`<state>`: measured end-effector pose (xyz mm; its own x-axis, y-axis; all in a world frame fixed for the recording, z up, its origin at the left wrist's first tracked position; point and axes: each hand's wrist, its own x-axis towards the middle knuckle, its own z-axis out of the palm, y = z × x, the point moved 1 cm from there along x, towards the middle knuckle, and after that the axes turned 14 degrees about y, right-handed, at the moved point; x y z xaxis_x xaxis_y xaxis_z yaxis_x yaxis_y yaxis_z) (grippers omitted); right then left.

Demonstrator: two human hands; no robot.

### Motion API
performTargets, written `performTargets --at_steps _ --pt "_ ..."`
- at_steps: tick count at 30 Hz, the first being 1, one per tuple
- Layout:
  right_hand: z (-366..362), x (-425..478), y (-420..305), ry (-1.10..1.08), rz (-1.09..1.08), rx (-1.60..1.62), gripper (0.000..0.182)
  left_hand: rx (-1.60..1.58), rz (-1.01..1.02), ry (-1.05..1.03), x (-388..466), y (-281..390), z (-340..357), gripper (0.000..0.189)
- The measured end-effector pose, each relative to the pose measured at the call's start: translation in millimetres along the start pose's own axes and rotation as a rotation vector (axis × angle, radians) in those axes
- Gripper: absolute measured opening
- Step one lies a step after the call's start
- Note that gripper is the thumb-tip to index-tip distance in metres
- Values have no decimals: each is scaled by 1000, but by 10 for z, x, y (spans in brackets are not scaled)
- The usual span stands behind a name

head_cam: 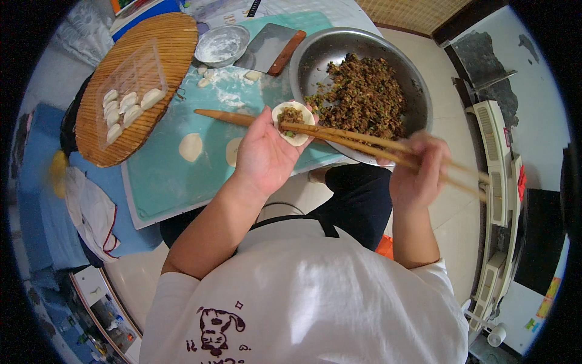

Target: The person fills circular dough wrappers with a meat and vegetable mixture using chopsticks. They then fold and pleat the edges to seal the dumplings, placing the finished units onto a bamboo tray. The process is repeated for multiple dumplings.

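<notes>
On my upturned left hand (pixel 268 157) lies a round dough wrapper (pixel 276 119) with a small heap of minced filling (pixel 290 116) at its middle. My right hand (pixel 420 166), slightly blurred, grips a pair of long wooden chopsticks (pixel 354 140), whose tips touch the filling. Just beyond, a large steel bowl (pixel 420 86) holds more filling. Part of a wooden rolling pin (pixel 223 116) shows behind my left hand. One flat wrapper (pixel 190 147) lies on the green mat (pixel 168 182), and another (pixel 232 152) is partly hidden by my left wrist.
At the left, a round slatted wooden board (pixel 177 41) carries a clear plastic tray (pixel 157 57) with several folded dumplings (pixel 132 115). A metal bowl of flour (pixel 223 45), a dough scraper with a wooden handle (pixel 287 52) and small dough pieces (pixel 203 83) sit at the mat's far side.
</notes>
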<state>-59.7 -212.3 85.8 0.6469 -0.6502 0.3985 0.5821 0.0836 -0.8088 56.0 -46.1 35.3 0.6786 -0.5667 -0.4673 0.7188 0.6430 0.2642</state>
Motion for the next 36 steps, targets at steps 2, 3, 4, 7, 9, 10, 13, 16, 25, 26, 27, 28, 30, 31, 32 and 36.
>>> performTargets --at_steps 2,3,4,7,9,10,13,16,25,26,27,28,30,31,32,36 --pt "-29 82 125 231 140 -65 23 23 -11 -56 -11 -7 -23 43" --pt "-64 124 213 292 172 -91 23 33 -10 -81 -24 -4 -41 42" --pt "-83 160 223 267 199 -83 23 29 -15 -64 -44 -5 -37 42" --pt "-158 225 212 211 261 -53 23 26 -25 -18 -88 3 -30 42" --pt "-154 250 169 205 273 -28 24 38 -31 -2 -88 0 -57 42" --pt "-110 258 157 224 287 5 25 47 -39 -25 -97 0 -60 42" --pt "-150 280 204 141 348 -117 25 67 -59 -65 -136 2 -48 41" --pt "-191 316 230 157 329 -98 25 65 -61 -40 -164 -2 -46 41" --pt "-187 268 317 268 410 -70 25 78 -64 -57 -256 -18 -52 42" --pt "-186 264 308 279 401 -45 25 80 -59 -54 -260 -18 -57 43" --pt "-189 259 299 290 392 -21 25 83 -56 -51 -264 -20 -62 43" --pt "-193 259 305 294 411 22 25 81 -53 -59 -263 -19 -74 44" --pt "-204 262 321 302 447 107 25 76 -50 -77 -256 -16 -98 46" --pt "-216 250 334 310 458 66 25 79 -52 -83 -262 -16 -89 45" --pt "-231 235 353 318 469 25 26 81 -54 -90 -274 -13 -73 44" --pt "-312 286 296 384 414 61 25 77 -39 -71 -242 -2 -137 48"
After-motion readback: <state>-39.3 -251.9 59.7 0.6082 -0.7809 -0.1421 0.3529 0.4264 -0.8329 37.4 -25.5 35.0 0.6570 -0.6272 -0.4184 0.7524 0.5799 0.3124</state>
